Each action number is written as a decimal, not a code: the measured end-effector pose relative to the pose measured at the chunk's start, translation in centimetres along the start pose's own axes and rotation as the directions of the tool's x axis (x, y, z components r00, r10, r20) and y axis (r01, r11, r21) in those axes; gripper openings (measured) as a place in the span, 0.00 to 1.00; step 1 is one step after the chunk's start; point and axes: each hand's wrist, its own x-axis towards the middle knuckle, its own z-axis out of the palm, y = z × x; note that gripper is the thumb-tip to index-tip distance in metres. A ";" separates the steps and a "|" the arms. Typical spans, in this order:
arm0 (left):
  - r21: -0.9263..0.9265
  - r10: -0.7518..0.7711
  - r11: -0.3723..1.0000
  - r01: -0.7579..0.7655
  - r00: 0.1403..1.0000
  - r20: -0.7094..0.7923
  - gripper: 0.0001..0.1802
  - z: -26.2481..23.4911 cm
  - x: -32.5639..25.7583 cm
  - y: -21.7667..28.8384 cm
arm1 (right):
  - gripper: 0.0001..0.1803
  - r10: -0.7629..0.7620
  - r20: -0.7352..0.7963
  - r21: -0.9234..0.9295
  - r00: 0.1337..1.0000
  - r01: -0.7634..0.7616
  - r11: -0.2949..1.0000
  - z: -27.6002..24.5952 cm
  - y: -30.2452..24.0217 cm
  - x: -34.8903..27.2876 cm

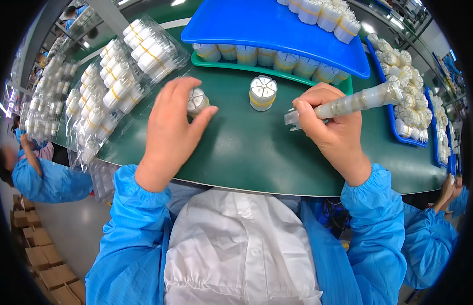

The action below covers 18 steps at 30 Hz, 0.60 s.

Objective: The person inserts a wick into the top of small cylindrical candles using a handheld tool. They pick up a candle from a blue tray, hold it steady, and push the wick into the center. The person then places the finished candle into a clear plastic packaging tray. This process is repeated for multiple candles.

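My left hand (170, 119) reaches around a small round bundle of white parts (197, 101) on the table. Its thumb and forefinger are spread apart, with small gaps between them and the bundle; the other fingers are partly hidden. My right hand (334, 129) is closed around a long, pale, translucent stick wrapped in tape (366, 100), held slantwise above the table. The stick's clear pronged end (292, 119) points left. Between the hands a second white bundle (263, 93) stands upright, a yellow band around it and wedge-shaped segments on top.
A blue tray (256, 25) with bundles rests over a green tray (211, 63) of more bundles. Clear bags of banded bundles (114, 76) lie at the left. Blue trays of loose white pieces (409, 96) stand right. Co-workers' blue sleeves (58, 180) show at both sides.
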 end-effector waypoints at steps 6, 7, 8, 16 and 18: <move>-0.120 0.250 0.959 -0.258 0.965 -0.075 0.28 2.8 2.0 5.4 | 0.05 0.128 -0.032 -0.006 0.991 -0.128 0.992 -0.3 -0.3 0.2; -0.145 0.217 0.964 -0.222 0.975 -0.051 0.29 3.5 2.4 5.9 | 0.05 0.118 -0.043 0.006 0.992 -0.118 0.993 -0.3 -0.3 0.2; -0.169 0.184 0.968 -0.186 0.983 -0.026 0.29 4.2 2.7 6.2 | 0.05 0.109 -0.054 0.018 0.993 -0.108 0.994 -0.4 -0.4 0.2; -0.414 0.154 0.906 -0.094 0.981 0.114 0.31 3.9 0.7 7.0 | 0.05 -0.057 -0.054 -0.019 0.997 0.056 0.998 -0.6 0.9 0.0; -0.440 0.178 0.890 -0.121 0.980 0.092 0.31 4.1 0.4 6.8 | 0.05 -0.045 -0.027 -0.019 0.999 0.045 0.999 -0.6 0.9 -0.2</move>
